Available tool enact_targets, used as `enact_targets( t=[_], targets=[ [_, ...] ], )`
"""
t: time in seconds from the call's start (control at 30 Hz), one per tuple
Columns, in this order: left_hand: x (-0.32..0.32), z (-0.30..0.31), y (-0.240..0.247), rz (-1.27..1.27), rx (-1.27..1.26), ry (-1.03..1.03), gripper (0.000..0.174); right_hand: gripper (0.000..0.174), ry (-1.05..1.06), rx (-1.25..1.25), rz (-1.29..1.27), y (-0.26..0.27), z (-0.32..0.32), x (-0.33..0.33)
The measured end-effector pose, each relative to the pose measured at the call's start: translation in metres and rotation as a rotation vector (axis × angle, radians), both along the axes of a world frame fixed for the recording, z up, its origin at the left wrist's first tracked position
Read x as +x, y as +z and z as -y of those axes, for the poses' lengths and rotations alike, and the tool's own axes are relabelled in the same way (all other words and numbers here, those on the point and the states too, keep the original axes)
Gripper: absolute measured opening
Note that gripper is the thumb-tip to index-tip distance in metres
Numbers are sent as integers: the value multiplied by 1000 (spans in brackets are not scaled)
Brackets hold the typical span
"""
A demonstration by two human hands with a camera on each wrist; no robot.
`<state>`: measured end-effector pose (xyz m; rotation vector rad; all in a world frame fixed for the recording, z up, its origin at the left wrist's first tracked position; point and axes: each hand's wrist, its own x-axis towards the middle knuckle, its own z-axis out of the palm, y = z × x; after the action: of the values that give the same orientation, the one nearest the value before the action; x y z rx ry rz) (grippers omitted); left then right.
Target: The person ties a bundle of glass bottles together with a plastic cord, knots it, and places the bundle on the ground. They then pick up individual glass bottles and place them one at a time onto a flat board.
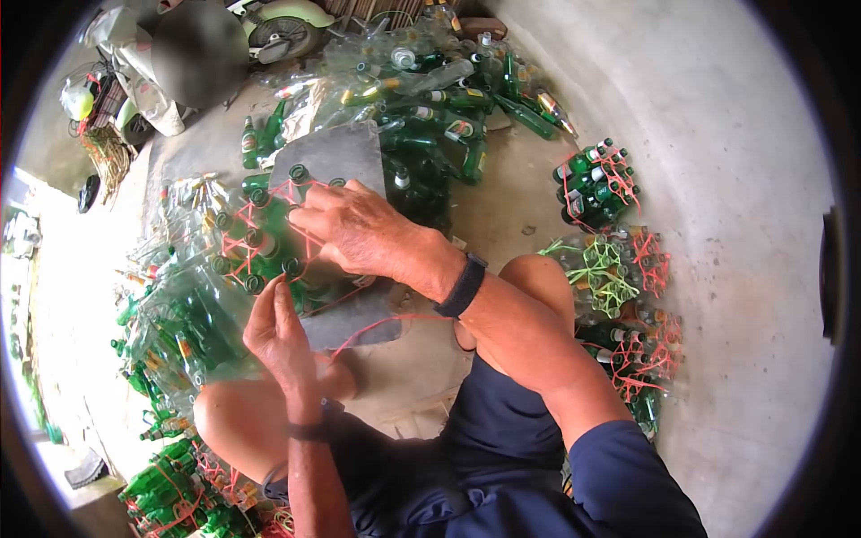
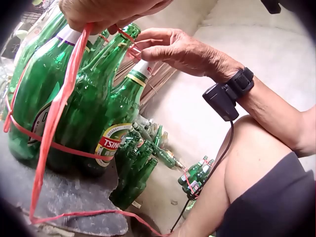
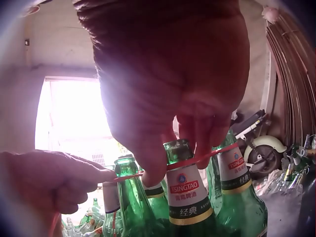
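Green bottles (image 2: pixel 84 103) stand upright in a tight group on a dark flat board (image 1: pixel 350 152), with pink-red twine (image 2: pixel 59 101) round their bodies and zigzagging among their necks. My left hand (image 1: pixel 280 336) pinches the twine beside a bottle neck at the near side of the group; in the right wrist view that hand (image 3: pixel 54 180) is at the left. Over the necks is my right hand (image 1: pixel 354 229), its fingers bent down around a white-labelled bottle's neck (image 3: pixel 178 153), touching the twine there. A strand runs from the left hand down to the board's edge and away.
Loose green and clear bottles (image 1: pixel 466 99) are heaped behind the board. Several tied bundles (image 1: pixel 596 184) stand on the right by the wall (image 1: pixel 717 179). Plastic-wrapped bottles (image 1: pixel 193 314) lie at the left, more bundles (image 1: pixel 166 484) at the lower left. A wheeled vehicle (image 1: pixel 282 31) is at the back.
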<state>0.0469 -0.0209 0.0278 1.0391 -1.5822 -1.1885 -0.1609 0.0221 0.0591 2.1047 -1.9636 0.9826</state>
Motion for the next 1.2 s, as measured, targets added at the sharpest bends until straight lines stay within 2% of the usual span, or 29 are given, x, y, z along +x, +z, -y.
enact_targets(
  t=[0.07, 0.17, 0.5, 0.63, 0.67, 0.77, 0.83, 0.9, 1.0, 1.03, 1.13, 1.2],
  targets=[
    [3, 2, 2, 73, -75, 1, 22, 35, -6, -30, -5, -2, 2, 0],
    [4, -2, 11, 90, -52, 5, 21, 35, -31, -67, -22, -10, 5, 1],
    [7, -13, 8, 18, -2, 42, 21, 44, -16, 10, 35, 0, -1, 3],
    [12, -4, -13, -36, 76, 42, 21, 55, -5, 22, 36, 1, -1, 3],
    [13, -2, -17, -34, 158, 31, 22, 61, 3, 58, 45, 1, -2, 2],
    [11, -1, -7, -18, 344, 20, 26, 62, 10, 31, 47, 5, -3, 4],
    [9, 1, -8, -96, 366, -25, 26, 55, 45, 29, 73, 1, -1, 2],
    [10, 5, -11, -64, 406, -42, 24, 55, 89, 2, 73, 12, -5, 4],
    [6, 9, -23, -158, 434, -40, 19, 48, 39, 126, -10, 29, -13, 10],
    [2, 8, -19, -206, 456, -33, 18, 43, 28, 88, 4, 35, -14, 14],
    [0, 5, -15, -262, 469, -25, 17, 36, 78, 38, -11, 35, -3, 15],
    [-1, 5, -17, -307, 472, -29, 17, 25, 159, 51, -40, 40, 7, 20]
  ],
)
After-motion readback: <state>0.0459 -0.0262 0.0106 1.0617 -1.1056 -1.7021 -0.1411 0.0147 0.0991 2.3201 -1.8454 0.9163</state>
